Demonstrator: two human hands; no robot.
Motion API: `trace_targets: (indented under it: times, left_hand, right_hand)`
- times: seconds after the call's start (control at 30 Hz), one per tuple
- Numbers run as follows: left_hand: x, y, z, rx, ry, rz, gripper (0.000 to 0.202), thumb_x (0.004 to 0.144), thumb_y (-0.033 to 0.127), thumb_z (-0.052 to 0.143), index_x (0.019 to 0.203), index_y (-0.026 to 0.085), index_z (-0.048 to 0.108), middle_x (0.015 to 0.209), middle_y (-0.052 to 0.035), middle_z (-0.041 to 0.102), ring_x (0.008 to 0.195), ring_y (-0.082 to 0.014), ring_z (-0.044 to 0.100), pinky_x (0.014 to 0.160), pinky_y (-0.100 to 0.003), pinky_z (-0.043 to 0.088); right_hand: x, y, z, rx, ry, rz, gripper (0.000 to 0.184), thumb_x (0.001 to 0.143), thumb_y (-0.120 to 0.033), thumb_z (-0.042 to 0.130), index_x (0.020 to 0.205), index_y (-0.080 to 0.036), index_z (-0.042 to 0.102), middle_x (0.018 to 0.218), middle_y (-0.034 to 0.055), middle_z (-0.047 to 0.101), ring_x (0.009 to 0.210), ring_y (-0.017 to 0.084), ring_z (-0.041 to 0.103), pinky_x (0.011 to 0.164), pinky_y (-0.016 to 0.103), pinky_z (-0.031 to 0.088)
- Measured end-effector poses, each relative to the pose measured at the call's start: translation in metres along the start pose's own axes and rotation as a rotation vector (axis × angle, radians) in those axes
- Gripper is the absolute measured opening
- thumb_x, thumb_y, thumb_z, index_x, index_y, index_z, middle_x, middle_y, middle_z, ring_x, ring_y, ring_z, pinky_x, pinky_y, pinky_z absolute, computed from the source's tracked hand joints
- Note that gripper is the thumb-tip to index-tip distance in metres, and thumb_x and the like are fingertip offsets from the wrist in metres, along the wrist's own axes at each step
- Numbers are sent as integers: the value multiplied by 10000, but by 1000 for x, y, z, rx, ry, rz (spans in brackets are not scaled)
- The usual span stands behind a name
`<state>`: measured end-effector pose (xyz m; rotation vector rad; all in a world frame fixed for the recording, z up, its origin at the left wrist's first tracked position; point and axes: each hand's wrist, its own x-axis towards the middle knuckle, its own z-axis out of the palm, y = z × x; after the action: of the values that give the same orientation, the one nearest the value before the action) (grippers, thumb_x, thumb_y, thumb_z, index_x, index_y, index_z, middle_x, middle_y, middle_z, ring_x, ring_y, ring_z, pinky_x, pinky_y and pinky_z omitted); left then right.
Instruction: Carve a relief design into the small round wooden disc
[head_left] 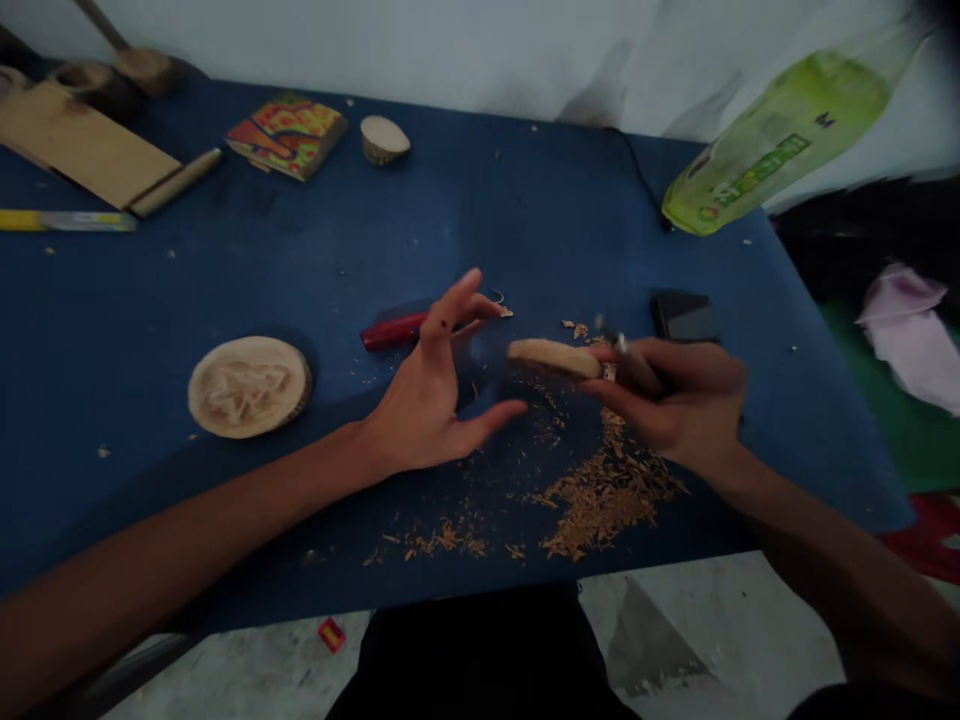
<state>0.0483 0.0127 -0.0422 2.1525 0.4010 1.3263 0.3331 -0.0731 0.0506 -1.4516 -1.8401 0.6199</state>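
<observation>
My left hand is open above the table, its fingers spread and its thumb apart. Behind it lies a red object, partly hidden by the fingers. My right hand pinches a small wood slice, seen nearly edge-on, between thumb and fingers. A slim, blurred tool with a metal part is also in that hand; its kind is unclear. Wood shavings are heaped below the right hand. To the left rests a round wood slice with a carved face.
A green bottle-shaped package leans at the back right, near a black box-like object. Along the back left are a colourful box, a cut wood piece, a wooden board and a yellow pen-like item.
</observation>
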Motion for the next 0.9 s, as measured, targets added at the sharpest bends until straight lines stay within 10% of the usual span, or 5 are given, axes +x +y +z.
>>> trace_targets:
  times: [0.17,0.47,0.9]
  left_hand:
    - [3,3,-9,7,73,-111,951,1194,554,815,1956,436,259,1588,-129,679,1489,-341,781,1278,-615,773]
    - [3,8,-9,25,60,-123,846,1235,505,726,1948,428,277,1539,-131,693,1418,-287,789,1211,-538,803]
    - [2,6,-11,18,21,-126,854,1239,415,715,1951,384,243,1518,-133,715,1435,-300,786,1218,-576,781]
  right_hand:
    - [-16,11,-1,-72,22,-195,140,1118,-368,925,1238,-344,992,1125,59,966,838,263,916,733,377,755]
    - [-23,35,12,-137,5,-299,214,1199,-324,819,1365,-364,947,1130,42,954,916,229,917,827,356,763]
    - [-32,59,12,-141,-137,-262,444,1205,-526,830,1548,-247,787,1581,141,775,1347,286,795,1137,504,743]
